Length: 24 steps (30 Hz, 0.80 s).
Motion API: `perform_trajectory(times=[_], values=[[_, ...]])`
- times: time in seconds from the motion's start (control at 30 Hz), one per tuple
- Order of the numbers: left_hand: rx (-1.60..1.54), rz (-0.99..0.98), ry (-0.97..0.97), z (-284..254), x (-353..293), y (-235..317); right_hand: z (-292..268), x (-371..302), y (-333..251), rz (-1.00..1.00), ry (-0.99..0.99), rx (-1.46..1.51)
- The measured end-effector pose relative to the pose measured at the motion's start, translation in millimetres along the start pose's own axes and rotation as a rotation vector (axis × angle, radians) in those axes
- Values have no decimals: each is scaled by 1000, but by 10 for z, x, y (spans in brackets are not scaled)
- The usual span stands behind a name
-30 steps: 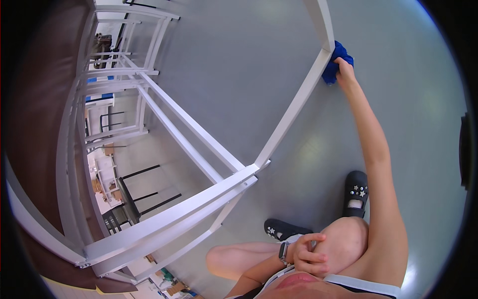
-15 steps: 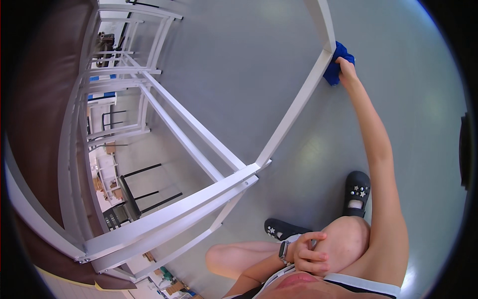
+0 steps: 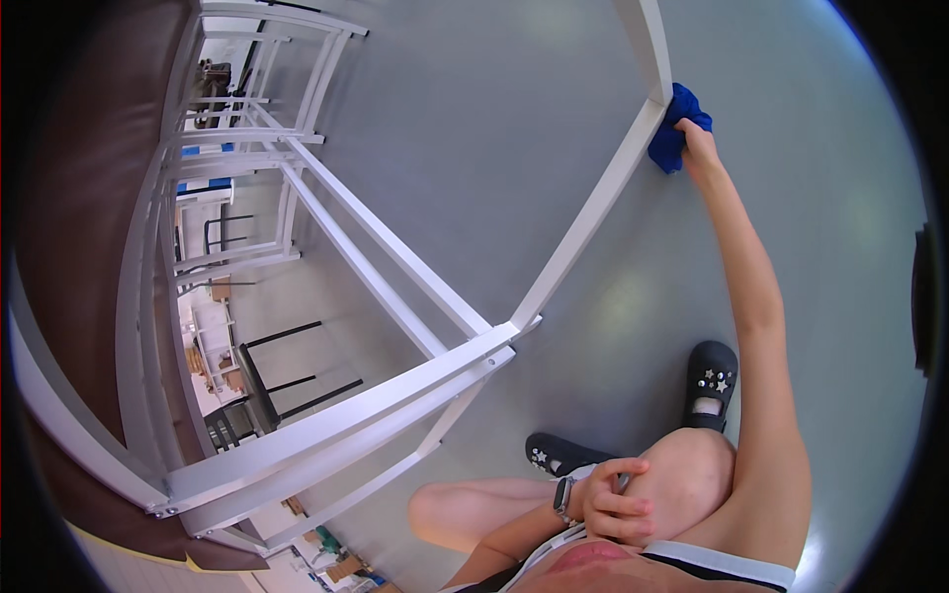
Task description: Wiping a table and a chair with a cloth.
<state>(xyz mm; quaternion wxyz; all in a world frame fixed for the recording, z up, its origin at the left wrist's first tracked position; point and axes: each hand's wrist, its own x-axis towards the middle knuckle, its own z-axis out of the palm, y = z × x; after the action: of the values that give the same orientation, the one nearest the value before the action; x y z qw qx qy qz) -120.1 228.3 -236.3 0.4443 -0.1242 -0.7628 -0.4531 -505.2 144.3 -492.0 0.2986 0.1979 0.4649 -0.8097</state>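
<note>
My right hand (image 3: pixel 699 146) is stretched far forward, its fingers closed on a crumpled blue cloth (image 3: pixel 669 148). The cloth presses against the outer side of a white metal table frame, at the corner where a low bar (image 3: pixel 593 212) meets an upright leg (image 3: pixel 649 44). Part of the fingers is hidden in the folds. On my bent knee (image 3: pixel 687 484) rests my left hand (image 3: pixel 608 502), with its fingers apart and slightly curled. A dark watch (image 3: pixel 562 497) sits on that wrist. Something small and greyish shows between its thumb and fingers, too small to make out.
White crossbars (image 3: pixel 381 262) run low across the left side under a brown tabletop (image 3: pixel 84 198). Beyond them stand a dark chair (image 3: pixel 259 385) and more white frames (image 3: pixel 321 84). My black clogs (image 3: pixel 712 381) are on the grey floor (image 3: pixel 445 128).
The view has shifted very slightly. My right hand and the blue cloth stay at the same frame corner, and my left hand has not moved from the knee.
</note>
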Motion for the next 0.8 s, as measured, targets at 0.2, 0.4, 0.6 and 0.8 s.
perform_trajectory(times=[0.2, 0.4, 0.6, 0.8], values=[[-10, -5, -10, -16, 26, -10, -22, -100, -46, -47, -67, -66], [-36, 11, 6, 25, 25, -20, -103, 219, -269, 36, 6, -429], [-8, -3, 15, 6, 28, 10, 393, -132, -955, -73, -291, -542], [-38, 5, 2, 27, 37, -12, 493, 261, -1179, -129, -443, -1075]])
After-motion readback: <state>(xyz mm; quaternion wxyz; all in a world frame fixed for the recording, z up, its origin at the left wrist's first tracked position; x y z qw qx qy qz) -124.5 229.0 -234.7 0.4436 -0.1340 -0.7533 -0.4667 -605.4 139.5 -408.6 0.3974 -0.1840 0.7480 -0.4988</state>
